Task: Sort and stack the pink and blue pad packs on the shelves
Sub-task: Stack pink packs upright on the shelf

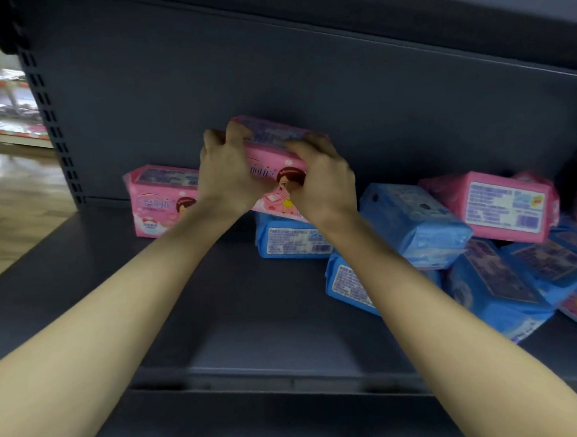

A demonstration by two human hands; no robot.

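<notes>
While left hand [225, 175] and right hand [322, 179] curl fingers [238, 130] round a pink pack [270, 162], dark shelf [253, 322] lies below, floor [9, 201] leftward.

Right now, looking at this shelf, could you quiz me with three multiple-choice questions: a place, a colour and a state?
1. Where is the upright pink pack? A) left of the held pack B) far right C) on the floor
2. What colour is the pack under the held pack? A) pink B) green C) blue
3. The held pack is: A) in one hand B) in both hands C) untouched
Answers: A, it stands further left; C, a blue pack lies beneath; B, left hand and right hand both grip it.
</notes>
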